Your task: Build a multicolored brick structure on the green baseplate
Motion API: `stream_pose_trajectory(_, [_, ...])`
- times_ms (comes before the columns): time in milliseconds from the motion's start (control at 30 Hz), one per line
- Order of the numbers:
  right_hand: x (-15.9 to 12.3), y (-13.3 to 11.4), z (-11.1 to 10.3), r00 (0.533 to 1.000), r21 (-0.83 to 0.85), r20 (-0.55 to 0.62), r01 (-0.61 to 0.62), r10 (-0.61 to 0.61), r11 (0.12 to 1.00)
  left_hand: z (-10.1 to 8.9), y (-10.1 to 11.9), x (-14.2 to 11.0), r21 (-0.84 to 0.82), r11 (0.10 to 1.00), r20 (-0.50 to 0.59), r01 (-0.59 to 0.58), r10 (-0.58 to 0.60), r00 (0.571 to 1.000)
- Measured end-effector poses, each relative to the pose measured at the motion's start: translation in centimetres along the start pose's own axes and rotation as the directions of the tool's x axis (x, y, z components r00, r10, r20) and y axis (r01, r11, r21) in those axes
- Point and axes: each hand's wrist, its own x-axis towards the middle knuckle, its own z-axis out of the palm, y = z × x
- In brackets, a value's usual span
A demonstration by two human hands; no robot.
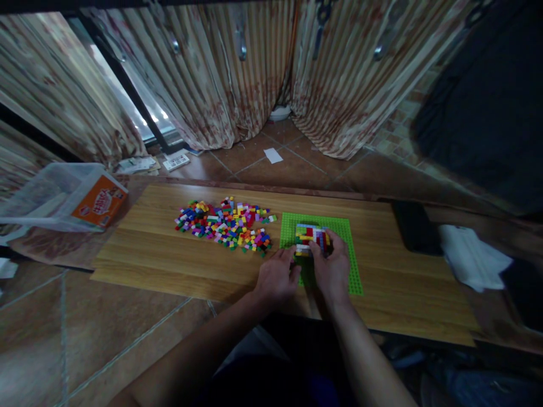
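In the head view, gripping the build at its right side between thumb and fingers of the right hand, over the baseplate, right of the bricks; with left hand at its near left corner, cannot tell whether pinching

Left hand: bare; left forearm at seven o'clock, bare, tapering to the wrist. Right hand and right forearm, five o'clock: likewise bare. Garment, six o'clock: dark, part deep blue.
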Motion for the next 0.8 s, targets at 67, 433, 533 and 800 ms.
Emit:
stream_pose_trajectory(67, [-0.1, 0.2, 0.1, 1.0, 0.004, -0.01, 0.012, -0.012, 1.0, 0.0, 0.1, -0.1, 0.023, 1.0, -0.002, 0.014, -0.014, 1.0])
stream_pose_trajectory(433, [-0.1, 0.5, 0.2, 1.0, 0.004, -0.023, 0.013, -0.013, 1.0, 0.3, 1.4, -0.3, 0.376, 0.922, 0.144, -0.093, 0.042, 0.989])
stream_pose_trajectory(533, [-0.1, 0.5, 0.3, 0.999, 0.005, -0.023, 0.029, -0.029, 1.0, 0.3, 1.5, -0.2, 0.416, 0.901, 0.174, -0.126, 0.057, 0.983])
stream_pose_trajectory(800, [0.0, 1.6, 0.5, 1.0, 0.016, -0.017, 0.011, -0.011, 1.0, 0.5, 0.6, -0.8, 0.362, 0.919, 0.106, -0.158, 0.128, 0.986])
